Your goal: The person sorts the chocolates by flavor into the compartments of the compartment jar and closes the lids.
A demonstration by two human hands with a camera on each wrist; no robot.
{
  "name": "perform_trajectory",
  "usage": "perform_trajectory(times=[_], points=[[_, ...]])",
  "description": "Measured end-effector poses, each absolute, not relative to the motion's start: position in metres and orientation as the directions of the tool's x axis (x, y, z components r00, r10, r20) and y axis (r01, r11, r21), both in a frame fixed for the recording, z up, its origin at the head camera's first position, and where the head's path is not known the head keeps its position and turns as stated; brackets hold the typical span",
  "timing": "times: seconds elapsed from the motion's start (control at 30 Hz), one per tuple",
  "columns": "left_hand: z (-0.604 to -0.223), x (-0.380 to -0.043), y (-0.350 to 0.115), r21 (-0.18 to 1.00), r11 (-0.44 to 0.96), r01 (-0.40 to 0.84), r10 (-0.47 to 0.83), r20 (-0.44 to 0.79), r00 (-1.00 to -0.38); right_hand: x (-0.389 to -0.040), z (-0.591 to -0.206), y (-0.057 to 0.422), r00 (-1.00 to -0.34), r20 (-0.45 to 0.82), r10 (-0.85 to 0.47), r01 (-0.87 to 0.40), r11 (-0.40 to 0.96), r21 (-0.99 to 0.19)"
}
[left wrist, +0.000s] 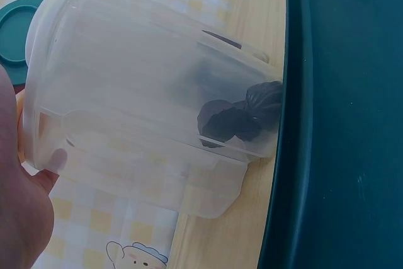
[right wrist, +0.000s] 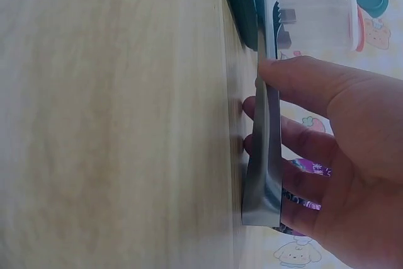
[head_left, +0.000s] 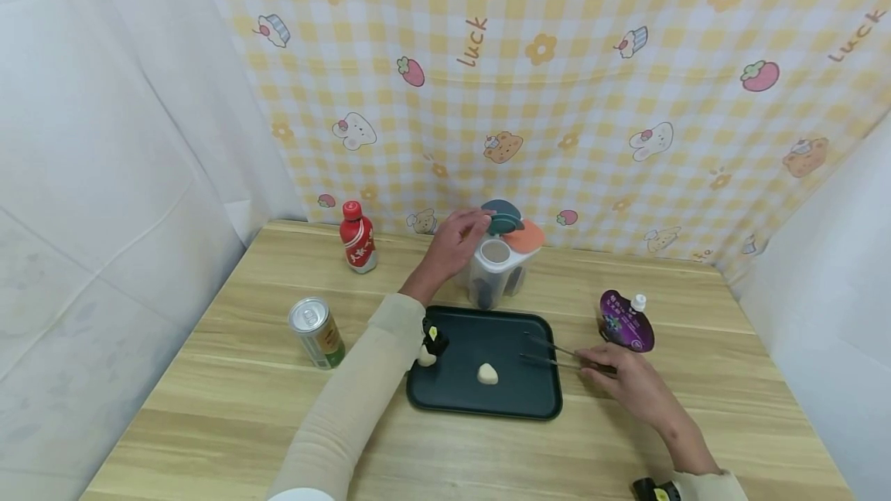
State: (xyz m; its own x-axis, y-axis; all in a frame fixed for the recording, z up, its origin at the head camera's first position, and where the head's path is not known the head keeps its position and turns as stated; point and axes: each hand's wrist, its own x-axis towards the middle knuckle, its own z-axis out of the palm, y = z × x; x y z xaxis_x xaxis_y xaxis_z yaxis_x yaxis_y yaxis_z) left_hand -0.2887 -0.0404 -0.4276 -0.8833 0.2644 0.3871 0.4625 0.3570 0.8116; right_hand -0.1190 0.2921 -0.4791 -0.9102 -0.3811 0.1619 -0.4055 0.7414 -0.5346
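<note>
My left hand (head_left: 455, 242) holds the edge of a raised green flip lid (head_left: 504, 223) on a clear plastic storage container (head_left: 487, 277). The round opening below that lid is uncovered, while an orange lid (head_left: 525, 236) lies flat beside it. Dark pieces (left wrist: 236, 118) sit low inside the container. My right hand (head_left: 629, 381) grips metal tongs (right wrist: 266, 149), thumb on one side and fingers on the other. Their tips are apart, above the right side of a dark green tray (head_left: 515, 400). A cream-coloured lump (head_left: 487, 374) rests on the tray; a second pale lump (head_left: 426, 357) is partly hidden by my left wrist.
A red bottle (head_left: 358, 242) stands at the back left, with a can (head_left: 318, 335) nearer on the left. To the right of the tray lies a purple spouted pouch (head_left: 626, 322). A checked curtain (head_left: 557, 99) hangs behind the wooden table (head_left: 209, 393).
</note>
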Motion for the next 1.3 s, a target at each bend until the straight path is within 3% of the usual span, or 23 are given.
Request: perform_trajectory(times=[0.33, 0.7, 1.0, 1.3], points=[[-0.427, -0.289, -0.041, 0.813, 0.358, 0.459, 0.263, 0.384, -0.885, -0.120, -0.475, 0.288, -0.901, 0.161, -0.402, -0.422, 0.732, -0.536], [-0.426, -0.290, -0.040, 0.805, 0.371, 0.464, 0.271, 0.383, -0.883, -0.154, -0.443, 0.256, -0.830, 0.390, -0.399, -0.555, 0.667, -0.498], [-0.426, -0.292, -0.042, 0.804, 0.367, 0.467, 0.282, 0.382, -0.880, -0.221, -0.399, 0.209, -0.874, 0.415, -0.251, -0.483, 0.538, -0.691], [-0.426, -0.290, -0.046, 0.813, 0.343, 0.470, 0.325, 0.367, -0.871, -0.257, -0.390, 0.175, -0.891, 0.371, -0.262, -0.452, 0.446, -0.772]])
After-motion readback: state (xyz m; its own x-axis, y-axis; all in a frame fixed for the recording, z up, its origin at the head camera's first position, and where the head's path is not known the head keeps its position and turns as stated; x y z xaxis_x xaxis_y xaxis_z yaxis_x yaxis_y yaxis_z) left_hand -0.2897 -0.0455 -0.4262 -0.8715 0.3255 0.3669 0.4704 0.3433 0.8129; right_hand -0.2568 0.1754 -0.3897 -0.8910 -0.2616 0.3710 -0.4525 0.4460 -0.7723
